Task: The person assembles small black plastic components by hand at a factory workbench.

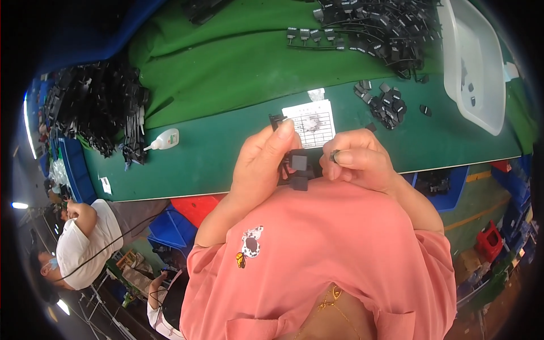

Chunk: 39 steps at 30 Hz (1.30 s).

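Both hands work together near the counter [226, 164] edge: left hand [263, 164] grasps small black plastic cable clips [298, 170]; right hand [360, 161] pinches a small dark ring-shaped part [334, 156], seemingly mid-assembly; fitting calls for close alignment.

A white rectangular paper slip [309, 122] printed with a dark grid lies flat on the green worktop [226, 153], just beyond the fingers [286, 131] of the left hand and touching them in the view. A crumpled white scrap [316, 94] sits just past the slip's far edge. Well to the left of the fingers, a small white tag [106, 185] rests near the worktop's near edge. A small white squeeze bottle [164, 139] with a pointed nozzle lies on its side, left of the fingers.
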Tool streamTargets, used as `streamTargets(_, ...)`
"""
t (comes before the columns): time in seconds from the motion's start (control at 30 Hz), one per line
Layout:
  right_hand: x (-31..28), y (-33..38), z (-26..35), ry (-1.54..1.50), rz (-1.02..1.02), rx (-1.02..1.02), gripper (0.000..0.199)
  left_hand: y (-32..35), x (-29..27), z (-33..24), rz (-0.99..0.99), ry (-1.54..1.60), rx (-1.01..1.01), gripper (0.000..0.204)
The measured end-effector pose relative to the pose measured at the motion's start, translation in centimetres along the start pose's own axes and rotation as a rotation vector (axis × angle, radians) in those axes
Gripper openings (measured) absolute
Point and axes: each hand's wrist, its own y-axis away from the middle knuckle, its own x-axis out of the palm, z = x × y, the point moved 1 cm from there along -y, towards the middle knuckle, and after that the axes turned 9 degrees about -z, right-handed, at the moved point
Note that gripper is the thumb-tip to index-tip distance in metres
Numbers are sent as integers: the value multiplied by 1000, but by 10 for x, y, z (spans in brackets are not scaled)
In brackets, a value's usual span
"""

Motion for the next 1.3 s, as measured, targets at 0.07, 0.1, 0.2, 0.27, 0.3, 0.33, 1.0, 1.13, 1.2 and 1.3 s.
streamTargets(0.07,-2,0,2,8,21,5,22,2,2,-6,54,-67,-12,38)
streamTargets(0.1,-2,-1,3,16,39,12,24,2,4,-9,82,-68,-41,38)
streamTargets(0.2,-1,-4,2,-21,81,39,26,0,0,-3,112,-85,-48,37)
streamTargets(0.27,2,-5,1,-80,44,51,25,0,0,-1,113,-68,-45,37)
streamTargets(0.3,4,-6,0,-137,15,67,25,1,0,0,103,-44,-47,36)
streamTargets(0.33,3,-7,-1,-138,10,60,25,0,0,-1,94,-22,-47,35)
streamTargets(1.0,19,-2,12,461,-135,182,27,1,8,-5,58,-213,14,31)
streamTargets(1.13,11,-4,5,405,-133,119,26,0,1,-4,20,-284,-4,39)
streamTargets(1.2,12,-4,6,362,-135,106,26,-2,-3,-2,37,-239,-31,42)
streamTargets(1.3,13,-4,5,339,-194,87,32,-1,-3,3,131,-213,-271,31)
